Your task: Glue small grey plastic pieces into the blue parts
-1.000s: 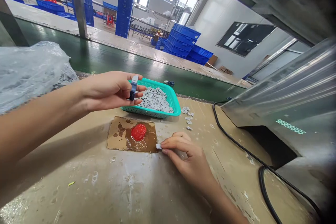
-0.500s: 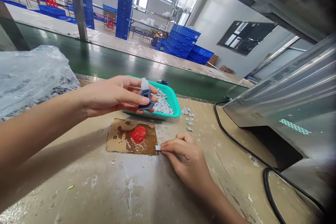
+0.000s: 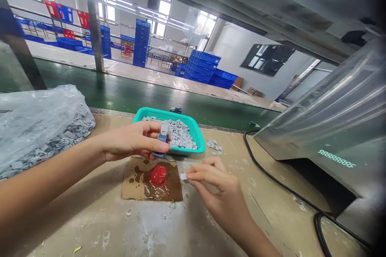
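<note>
My left hand (image 3: 141, 141) is closed around a small dark blue plastic part (image 3: 162, 144) with a pale grey piece (image 3: 164, 129) standing at its top. It is held in front of a turquoise basket (image 3: 199, 138) filled with small grey plastic pieces (image 3: 181, 133). Between thumb and fingers, my right hand (image 3: 218, 186) pinches a small pale grey plastic piece (image 3: 183, 176). That piece is beside the right edge of a wet cardboard sheet (image 3: 129, 184), where a wet, shiny red cap-like object (image 3: 158, 175) sits.
A clear plastic bag (image 3: 60, 116) of grey pieces lies at left. Loose pieces (image 3: 214, 144) lie right of the basket. A black cable (image 3: 271, 180) runs beside a metal machine housing (image 3: 325, 128) at right. Behind is a green conveyor belt (image 3: 135, 92).
The view has tilted up, so the table things sit lower. My left hand has turned the blue part and come nearer the cardboard. The right hand's pale piece has shifted slightly off the cardboard's edge.
</note>
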The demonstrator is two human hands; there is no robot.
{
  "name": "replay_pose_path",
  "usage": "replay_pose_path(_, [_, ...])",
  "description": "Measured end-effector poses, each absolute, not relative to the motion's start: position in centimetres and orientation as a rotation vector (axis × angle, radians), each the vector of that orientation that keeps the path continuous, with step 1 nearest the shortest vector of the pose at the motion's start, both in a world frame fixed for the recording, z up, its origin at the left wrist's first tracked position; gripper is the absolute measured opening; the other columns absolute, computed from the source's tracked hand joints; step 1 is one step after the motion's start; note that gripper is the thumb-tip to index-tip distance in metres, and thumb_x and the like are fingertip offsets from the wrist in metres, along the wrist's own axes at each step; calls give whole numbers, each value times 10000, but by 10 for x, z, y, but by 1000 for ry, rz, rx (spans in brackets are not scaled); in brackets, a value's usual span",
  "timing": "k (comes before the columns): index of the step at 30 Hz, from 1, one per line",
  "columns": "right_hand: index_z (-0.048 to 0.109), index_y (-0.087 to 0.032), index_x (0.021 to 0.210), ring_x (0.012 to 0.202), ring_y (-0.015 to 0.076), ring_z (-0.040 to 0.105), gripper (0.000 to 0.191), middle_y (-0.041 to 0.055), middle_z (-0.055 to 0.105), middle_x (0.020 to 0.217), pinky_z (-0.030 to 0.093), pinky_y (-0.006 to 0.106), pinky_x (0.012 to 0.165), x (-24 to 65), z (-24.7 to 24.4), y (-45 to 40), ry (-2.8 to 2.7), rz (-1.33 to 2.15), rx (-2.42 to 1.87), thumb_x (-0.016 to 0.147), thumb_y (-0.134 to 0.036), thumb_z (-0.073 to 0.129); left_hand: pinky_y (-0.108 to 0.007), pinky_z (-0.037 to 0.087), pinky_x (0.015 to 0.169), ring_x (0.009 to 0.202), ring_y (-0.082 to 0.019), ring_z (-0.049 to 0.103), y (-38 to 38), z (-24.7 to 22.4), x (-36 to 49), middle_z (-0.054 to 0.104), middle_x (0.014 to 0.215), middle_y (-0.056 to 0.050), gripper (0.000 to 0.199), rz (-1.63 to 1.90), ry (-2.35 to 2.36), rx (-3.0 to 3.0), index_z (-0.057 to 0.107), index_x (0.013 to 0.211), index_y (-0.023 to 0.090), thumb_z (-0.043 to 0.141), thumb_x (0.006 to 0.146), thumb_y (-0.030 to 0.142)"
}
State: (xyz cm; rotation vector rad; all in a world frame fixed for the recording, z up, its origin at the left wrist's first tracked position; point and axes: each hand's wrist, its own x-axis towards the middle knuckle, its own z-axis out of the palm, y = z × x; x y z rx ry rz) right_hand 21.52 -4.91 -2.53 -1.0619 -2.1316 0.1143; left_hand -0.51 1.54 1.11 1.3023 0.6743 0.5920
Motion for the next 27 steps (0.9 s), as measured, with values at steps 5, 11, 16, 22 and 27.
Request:
replay_pose_path(5, [642, -192, 744, 725, 187, 487, 192, 19, 662, 751, 438, 343, 645, 211, -24, -41, -2185, 73, -977, 771, -41, 528, -151, 383, 520, 528, -27, 462, 14, 8, 1, 528, 659, 41, 150, 688, 794, 1282, 595, 717, 153, 688, 630, 232])
replay_pose_path(11, [638, -173, 747, 721, 174, 501, 190, 27, 658, 746, 457, 326, 646, 218, -19, -33, -2281, 173, -912, 768, -25, 520, -223, 441, 721, 765, -110, 584, 17, 3, 4, 625, 842, -9, 203, 796, 740, 1258, 646, 866, 177, 648, 663, 183])
replay_pose_path(16, [663, -192, 727, 721, 168, 549, 173, 18, 663, 730, 473, 310, 655, 218, -9, -28, -2171, 402, -952, 748, -56, 559, -221, 386, 526, 586, -112, 519, 18, -1, 8, 587, 630, 11, 264, 886, 906, 1533, 659, 844, 172, 696, 595, 250])
replay_pose_path(22, [685, -233, 707, 722, 145, 599, 136, -15, 668, 741, 498, 262, 688, 203, 6, -21, -1653, 640, -1018, 689, -111, 629, -201, 352, 478, 523, -77, 457, 10, 0, 17, 523, 655, 37, 289, 1031, 961, 1633, 582, 818, 173, 705, 568, 249])
replay_pose_path(27, [690, -225, 703, 732, 166, 597, 114, -1, 673, 736, 487, 305, 703, 192, 4, -17, -1684, 628, -1053, 680, -129, 632, -227, 416, 565, 603, -100, 513, 3, 1, 20, 508, 702, 34, 313, 1031, 968, 1665, 559, 860, 182, 691, 578, 214])
